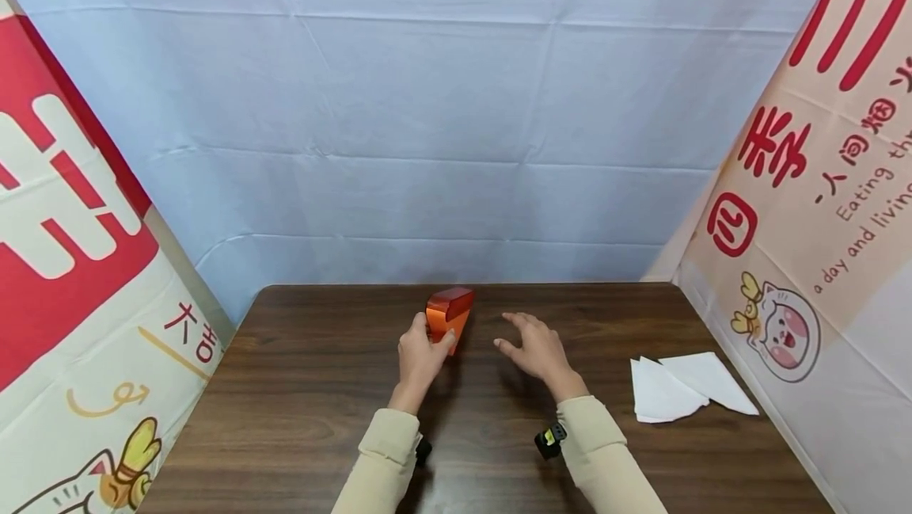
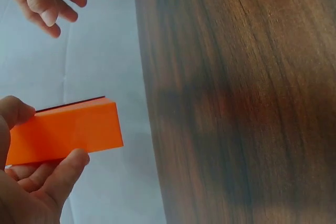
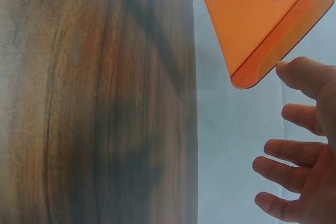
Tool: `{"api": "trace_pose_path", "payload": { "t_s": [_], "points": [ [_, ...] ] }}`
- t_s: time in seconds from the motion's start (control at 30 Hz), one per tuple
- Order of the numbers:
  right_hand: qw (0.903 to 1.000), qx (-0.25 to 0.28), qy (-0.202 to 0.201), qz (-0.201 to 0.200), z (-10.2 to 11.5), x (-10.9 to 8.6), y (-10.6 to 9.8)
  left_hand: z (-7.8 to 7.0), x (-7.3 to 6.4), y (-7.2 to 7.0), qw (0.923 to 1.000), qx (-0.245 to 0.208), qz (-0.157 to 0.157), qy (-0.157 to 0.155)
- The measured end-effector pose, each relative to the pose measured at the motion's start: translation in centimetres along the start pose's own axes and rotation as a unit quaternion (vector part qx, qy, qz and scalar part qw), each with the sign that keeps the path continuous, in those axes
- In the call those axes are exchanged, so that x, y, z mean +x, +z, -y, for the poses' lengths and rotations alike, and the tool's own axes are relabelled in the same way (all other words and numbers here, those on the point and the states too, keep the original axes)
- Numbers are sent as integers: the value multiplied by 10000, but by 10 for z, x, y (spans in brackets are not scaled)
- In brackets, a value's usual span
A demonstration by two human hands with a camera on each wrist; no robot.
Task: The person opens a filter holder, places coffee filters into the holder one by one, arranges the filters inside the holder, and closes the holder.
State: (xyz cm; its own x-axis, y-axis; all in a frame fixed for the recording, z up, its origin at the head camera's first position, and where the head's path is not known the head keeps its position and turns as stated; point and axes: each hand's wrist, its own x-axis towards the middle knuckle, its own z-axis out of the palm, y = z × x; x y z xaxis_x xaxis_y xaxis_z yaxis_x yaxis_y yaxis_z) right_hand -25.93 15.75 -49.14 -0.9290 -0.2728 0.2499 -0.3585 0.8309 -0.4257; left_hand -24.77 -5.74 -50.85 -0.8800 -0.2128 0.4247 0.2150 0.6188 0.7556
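My left hand [image 1: 419, 354] grips an orange wedge-shaped case [image 1: 450, 310], with the thumb on one side and fingers on the other. The case's wide, rounded end has a darker reddish face and points up and away from me. In the right wrist view, the case [image 3: 249, 22] shows a triangular side with a rounded strip along one edge. My right hand [image 1: 537, 349] hovers to the right of the case, fingers spread and holding nothing. In the right wrist view its thumb tip [image 3: 286, 69] overlaps the edge of the strip.
A few folded white paper sheets [image 1: 670, 391] lie at the right side of the dark wooden table [image 1: 299, 403]. A pale cloth [image 1: 427, 102] hangs behind the table, with printed cloths [image 1: 777, 260] at both sides.
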Motion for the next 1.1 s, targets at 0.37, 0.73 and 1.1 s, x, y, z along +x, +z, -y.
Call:
{"api": "trace_pose_path", "payload": {
  "t_s": [0.37,0.73,1.1],
  "points": [
    [9996,269,-100,-56,2,-14,3,0,-9,-12,9988,-243,404,132],
    [9990,397,-215,-68,0,-26,4,13,-16,-19,9916,-638,970,566],
    [9989,414,-211,61,-8,-40,0,21,-17,-27,9764,-1055,1678,860]
  ]
}}
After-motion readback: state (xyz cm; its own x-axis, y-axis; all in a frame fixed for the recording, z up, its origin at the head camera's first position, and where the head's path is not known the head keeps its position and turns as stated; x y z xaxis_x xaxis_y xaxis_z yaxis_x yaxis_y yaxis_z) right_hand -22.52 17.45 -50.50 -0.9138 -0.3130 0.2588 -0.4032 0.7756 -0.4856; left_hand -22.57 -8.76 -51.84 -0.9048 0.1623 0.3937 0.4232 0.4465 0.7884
